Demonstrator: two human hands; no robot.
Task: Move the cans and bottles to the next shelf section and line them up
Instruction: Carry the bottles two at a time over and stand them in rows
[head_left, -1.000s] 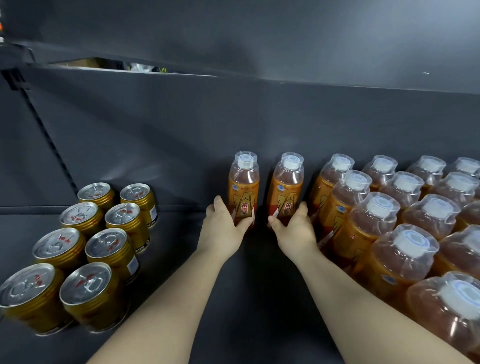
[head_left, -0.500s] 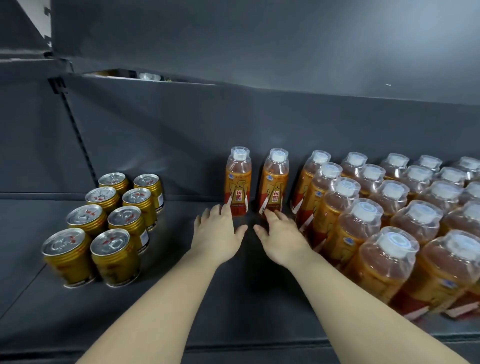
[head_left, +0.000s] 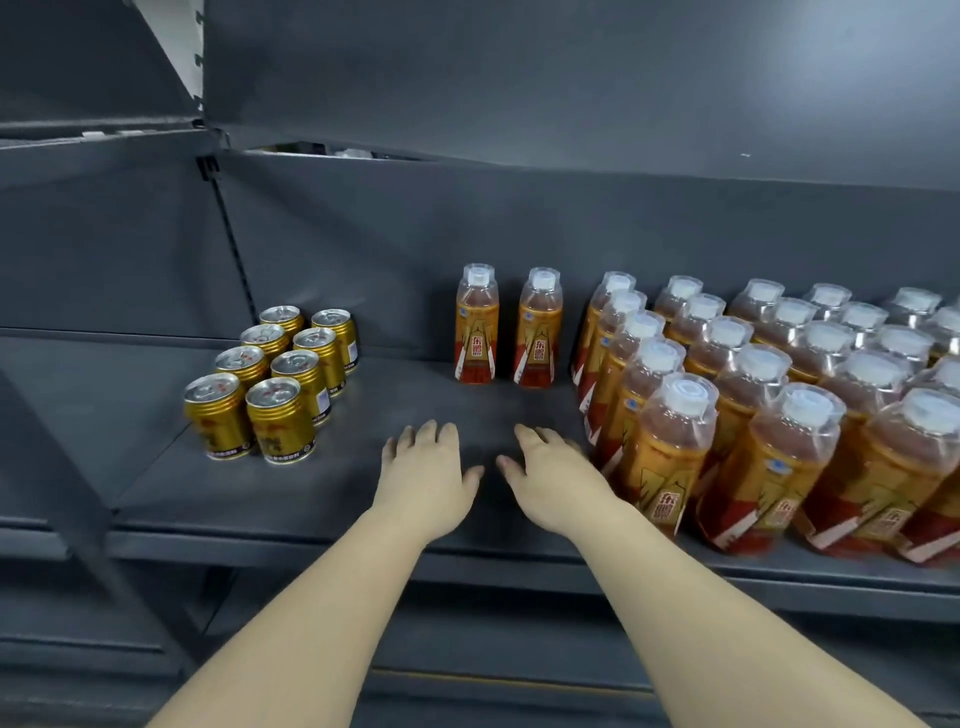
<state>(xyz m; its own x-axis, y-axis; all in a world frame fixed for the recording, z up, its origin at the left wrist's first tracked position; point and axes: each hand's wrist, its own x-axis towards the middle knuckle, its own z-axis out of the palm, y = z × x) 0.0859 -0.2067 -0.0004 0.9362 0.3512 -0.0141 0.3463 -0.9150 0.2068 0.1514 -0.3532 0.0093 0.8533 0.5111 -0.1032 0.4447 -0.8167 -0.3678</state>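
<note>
Two orange drink bottles with clear caps stand side by side at the back of the grey shelf, the left bottle and the right bottle. My left hand and my right hand hover palm down over the shelf in front of them, fingers spread, holding nothing. Several gold cans stand in two rows at the left. A large block of the same bottles fills the right side, close to my right hand.
The dark grey shelf has a front lip near my forearms. A slotted upright marks the section joint behind the cans. Another shelf board hangs overhead, and a lower shelf shows below.
Both hands have let go of the two bottles and drawn back toward me. The two bottles stay standing at the back. My view has pulled back and away from the shelf.
</note>
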